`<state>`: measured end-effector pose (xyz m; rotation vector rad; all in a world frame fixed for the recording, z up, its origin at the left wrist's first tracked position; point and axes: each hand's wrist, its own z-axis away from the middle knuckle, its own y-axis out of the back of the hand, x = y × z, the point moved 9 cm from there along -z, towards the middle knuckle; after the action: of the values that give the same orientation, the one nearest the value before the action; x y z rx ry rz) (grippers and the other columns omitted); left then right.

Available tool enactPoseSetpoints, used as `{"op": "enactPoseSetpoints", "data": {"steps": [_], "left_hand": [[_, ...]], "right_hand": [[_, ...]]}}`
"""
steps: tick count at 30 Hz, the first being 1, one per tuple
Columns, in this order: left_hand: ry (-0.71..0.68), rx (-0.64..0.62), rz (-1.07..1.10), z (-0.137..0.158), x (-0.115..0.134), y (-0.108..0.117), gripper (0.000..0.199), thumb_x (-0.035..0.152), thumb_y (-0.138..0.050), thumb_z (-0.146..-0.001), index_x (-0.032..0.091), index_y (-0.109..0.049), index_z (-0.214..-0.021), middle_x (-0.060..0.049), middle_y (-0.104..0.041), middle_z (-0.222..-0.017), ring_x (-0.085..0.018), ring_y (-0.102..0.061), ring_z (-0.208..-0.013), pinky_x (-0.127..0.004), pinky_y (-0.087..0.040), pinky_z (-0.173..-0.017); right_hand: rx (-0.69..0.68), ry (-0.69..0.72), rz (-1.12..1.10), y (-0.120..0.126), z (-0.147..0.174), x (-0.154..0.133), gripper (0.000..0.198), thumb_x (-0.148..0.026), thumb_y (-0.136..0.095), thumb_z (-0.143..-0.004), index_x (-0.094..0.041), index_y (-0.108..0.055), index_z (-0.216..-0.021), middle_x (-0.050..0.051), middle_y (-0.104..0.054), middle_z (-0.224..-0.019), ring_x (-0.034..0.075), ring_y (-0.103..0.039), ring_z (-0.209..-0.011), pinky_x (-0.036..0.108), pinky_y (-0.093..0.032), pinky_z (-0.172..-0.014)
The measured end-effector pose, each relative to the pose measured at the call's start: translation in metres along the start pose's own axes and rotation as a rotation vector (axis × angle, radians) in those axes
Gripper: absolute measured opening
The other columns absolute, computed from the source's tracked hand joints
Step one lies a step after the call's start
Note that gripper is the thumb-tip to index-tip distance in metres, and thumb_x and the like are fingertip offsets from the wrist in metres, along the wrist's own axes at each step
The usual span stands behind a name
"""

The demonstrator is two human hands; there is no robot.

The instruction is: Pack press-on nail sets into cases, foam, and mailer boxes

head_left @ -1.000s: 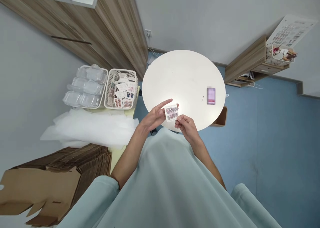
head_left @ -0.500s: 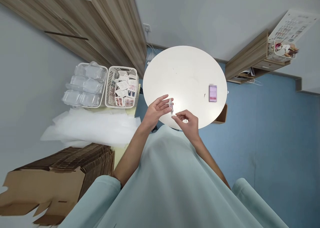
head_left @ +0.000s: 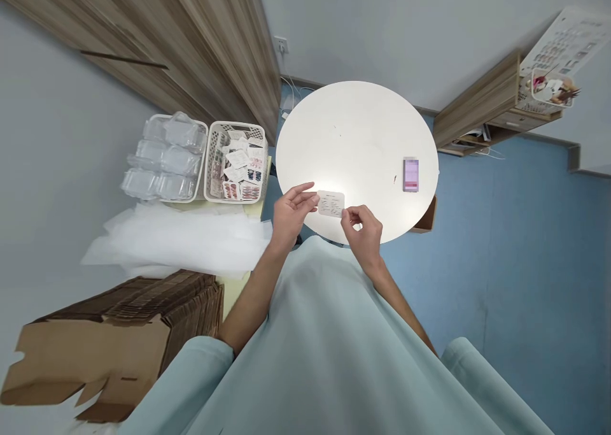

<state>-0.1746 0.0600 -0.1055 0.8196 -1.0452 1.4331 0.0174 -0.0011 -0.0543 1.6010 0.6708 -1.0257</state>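
Observation:
A small white card (head_left: 331,204) with rows of printed text faces me above the near part of the round white table (head_left: 363,116). My left hand (head_left: 292,215) pinches its left edge between thumb and fingertips, with some fingers stretched out. At the lower right corner, my right hand (head_left: 363,232) pinches the card with thumb and index finger, the others curled in. The card's far side is hidden from me. To the left stands a white basket (head_left: 209,174) of similar cards, several bearing press-on nails.
A phone (head_left: 411,174) lies on the table's right side. Left of me are a basket of clear plastic boxes (head_left: 169,155), white sheets (head_left: 181,237) and a stack of flattened cardboard boxes (head_left: 95,352). A wooden shelf unit (head_left: 482,104) stands at the far right.
The card was edge-on, with small nail-like pieces on its side; it has turned so its printed side faces me. Both hands stay near the same place.

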Motion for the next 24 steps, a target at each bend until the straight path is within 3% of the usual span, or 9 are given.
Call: {"op": "enactPoseSetpoints", "data": {"steps": [3,6,9,12,15,18,22,24], "left_hand": [[0.059,-0.030,0.020,-0.001,-0.004,0.006,0.059,0.049,-0.095,-0.077,0.020,-0.077,-0.125,-0.008,-0.082,-0.103,-0.022,-0.077,-0.097,-0.034,-0.063,-0.083],[0.132,-0.104,0.109,0.001,-0.008,0.006,0.061,0.047,-0.098,-0.076,0.022,-0.077,-0.128,-0.006,-0.081,-0.104,-0.018,-0.075,-0.093,-0.030,-0.061,-0.083],[0.180,-0.237,0.219,0.006,-0.009,-0.006,0.069,0.051,-0.098,-0.078,0.025,-0.074,-0.138,-0.008,-0.082,-0.116,-0.021,-0.077,-0.104,-0.031,-0.060,-0.090],[0.187,-0.388,0.309,0.014,-0.005,-0.023,0.079,0.058,-0.095,-0.079,0.025,-0.070,-0.147,-0.014,-0.079,-0.134,-0.030,-0.074,-0.123,-0.040,-0.058,-0.103],[0.198,-0.460,0.357,0.020,-0.005,-0.036,0.082,0.061,-0.092,-0.082,0.022,-0.068,-0.150,-0.019,-0.075,-0.142,-0.037,-0.071,-0.131,-0.048,-0.056,-0.109],[0.196,-0.433,0.352,0.021,-0.007,-0.040,0.078,0.060,-0.089,-0.085,0.020,-0.069,-0.149,-0.021,-0.076,-0.141,-0.039,-0.072,-0.132,-0.050,-0.055,-0.112],[0.167,-0.284,0.239,0.016,-0.011,-0.033,0.073,0.056,-0.090,-0.085,0.020,-0.071,-0.145,-0.019,-0.077,-0.139,-0.037,-0.071,-0.134,-0.051,-0.051,-0.117],[0.137,-0.203,0.156,0.014,-0.011,-0.027,0.073,0.055,-0.092,-0.082,0.020,-0.071,-0.143,-0.019,-0.078,-0.139,-0.037,-0.069,-0.137,-0.053,-0.050,-0.119]], "right_hand": [[-0.097,-0.231,-0.243,-0.006,-0.002,0.021,0.034,-0.056,-0.067,-0.102,-0.025,-0.065,-0.089,0.001,-0.071,-0.082,0.018,-0.072,-0.074,0.033,-0.059,-0.071],[-0.154,-0.350,-0.396,-0.011,-0.003,0.030,0.042,-0.065,-0.073,-0.096,-0.025,-0.067,-0.088,0.000,-0.069,-0.075,0.019,-0.070,-0.072,0.033,-0.058,-0.071],[-0.242,-0.398,-0.492,-0.017,-0.002,0.030,0.047,-0.071,-0.077,-0.091,-0.025,-0.069,-0.087,0.000,-0.070,-0.071,0.019,-0.067,-0.069,0.035,-0.058,-0.072],[-0.348,-0.440,-0.597,-0.026,0.002,0.028,0.048,-0.072,-0.079,-0.089,-0.025,-0.071,-0.085,0.000,-0.069,-0.070,0.017,-0.063,-0.067,0.034,-0.055,-0.070],[-0.407,-0.462,-0.685,-0.033,0.006,0.026,0.046,-0.069,-0.080,-0.090,-0.024,-0.073,-0.085,-0.001,-0.067,-0.069,0.016,-0.061,-0.066,0.032,-0.051,-0.067],[-0.398,-0.469,-0.665,-0.033,0.008,0.029,0.045,-0.068,-0.079,-0.091,-0.024,-0.073,-0.083,-0.001,-0.065,-0.069,0.016,-0.061,-0.066,0.032,-0.051,-0.067],[-0.211,-0.428,-0.491,-0.017,0.005,0.035,0.042,-0.067,-0.082,-0.089,-0.025,-0.076,-0.090,0.001,-0.071,-0.079,0.016,-0.063,-0.068,0.033,-0.054,-0.069],[-0.183,-0.369,-0.412,-0.012,0.005,0.028,0.041,-0.066,-0.082,-0.088,-0.025,-0.076,-0.092,0.001,-0.073,-0.085,0.017,-0.065,-0.071,0.035,-0.056,-0.071]]}}
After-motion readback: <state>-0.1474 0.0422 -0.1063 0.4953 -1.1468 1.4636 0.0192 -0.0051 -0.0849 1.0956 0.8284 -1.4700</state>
